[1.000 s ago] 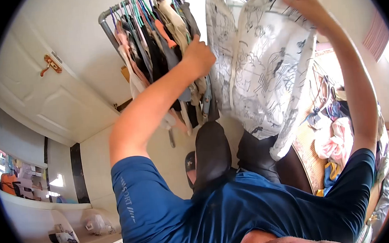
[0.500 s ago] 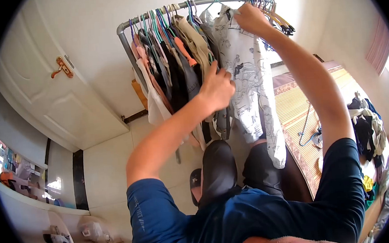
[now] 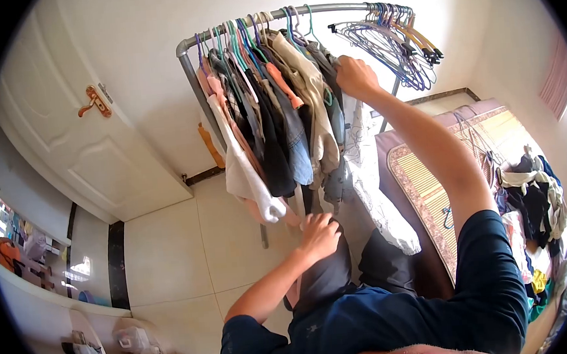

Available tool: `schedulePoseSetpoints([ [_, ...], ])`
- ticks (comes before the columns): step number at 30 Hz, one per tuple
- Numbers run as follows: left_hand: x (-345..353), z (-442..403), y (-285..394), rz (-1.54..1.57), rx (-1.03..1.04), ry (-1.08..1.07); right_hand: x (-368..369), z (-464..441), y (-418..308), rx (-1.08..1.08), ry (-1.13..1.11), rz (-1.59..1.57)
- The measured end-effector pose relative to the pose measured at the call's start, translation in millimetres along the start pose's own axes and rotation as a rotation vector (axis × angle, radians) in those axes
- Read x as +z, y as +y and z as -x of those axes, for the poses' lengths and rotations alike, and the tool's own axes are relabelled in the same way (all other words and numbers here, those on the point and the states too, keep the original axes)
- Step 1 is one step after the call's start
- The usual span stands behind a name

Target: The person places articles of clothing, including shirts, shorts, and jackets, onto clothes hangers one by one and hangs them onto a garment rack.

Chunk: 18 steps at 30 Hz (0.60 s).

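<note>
I see white printed shirt (image 3: 363, 165) lengthwise below rail (image 3: 334, 7), lower end slanting right, toward me. Right hand (image 3: 358, 79) curled at top, grip hidden; left hand (image 3: 321, 236) half-curled, empty.

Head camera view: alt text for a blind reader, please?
A person's right hand is at the top of a white patterned shirt beside other clothes on a grey rack; the left hand is low, near one leg. Bare hangers crowd one end.

no text, label, brand, number or sign can be read here.
</note>
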<state>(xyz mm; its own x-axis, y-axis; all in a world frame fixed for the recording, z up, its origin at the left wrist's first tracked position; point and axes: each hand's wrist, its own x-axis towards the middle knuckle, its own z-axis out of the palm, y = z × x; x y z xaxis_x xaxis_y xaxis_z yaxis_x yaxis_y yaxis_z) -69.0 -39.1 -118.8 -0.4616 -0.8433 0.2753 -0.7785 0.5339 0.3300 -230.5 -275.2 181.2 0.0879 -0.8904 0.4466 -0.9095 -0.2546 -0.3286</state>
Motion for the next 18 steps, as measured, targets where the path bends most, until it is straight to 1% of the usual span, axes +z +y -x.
schedulePoseSetpoints([
  [2, 20, 18, -2, -0.010, -0.063, -0.058, 10, 2, 4, -0.009, 0.028, -0.108],
  [3, 27, 25, -2, 0.026, -0.118, -0.122, 5, 7, 2, 0.004, -0.017, -0.150],
  [4, 33, 28, -3, 0.028, -0.117, -0.137, 11, 13, 7, 0.017, -0.024, -0.153],
  [6, 44, 39, 3, 0.025, -0.097, -0.009, 22, 30, 16, 0.024, 0.100, -0.311],
  [7, 48, 41, 7, 0.036, -0.113, -0.002, 27, 45, 25, 0.042, 0.088, -0.314],
  [9, 56, 45, 13, 0.048, -0.116, 0.092, 35, 80, 47, 0.106, 0.059, -0.481],
  [11, 63, 49, 18, 0.020, -0.101, 0.187, 53, 130, 70, 0.173, -0.038, -0.444],
  [12, 63, 51, 22, 0.024, -0.100, 0.174, 69, 157, 81, 0.200, -0.087, -0.405],
  [14, 62, 55, 31, -0.060, -0.073, 0.216, 99, 221, 111, 0.103, -0.186, -0.191],
  [16, 67, 55, 28, -0.059, -0.077, 0.211, 80, 269, 97, 0.179, -0.374, -0.010],
  [17, 67, 55, 28, -0.063, -0.079, 0.210, 84, 285, 104, 0.191, -0.384, -0.011],
  [18, 67, 55, 28, -0.067, -0.082, 0.209, 88, 300, 112, 0.211, -0.340, -0.036],
])
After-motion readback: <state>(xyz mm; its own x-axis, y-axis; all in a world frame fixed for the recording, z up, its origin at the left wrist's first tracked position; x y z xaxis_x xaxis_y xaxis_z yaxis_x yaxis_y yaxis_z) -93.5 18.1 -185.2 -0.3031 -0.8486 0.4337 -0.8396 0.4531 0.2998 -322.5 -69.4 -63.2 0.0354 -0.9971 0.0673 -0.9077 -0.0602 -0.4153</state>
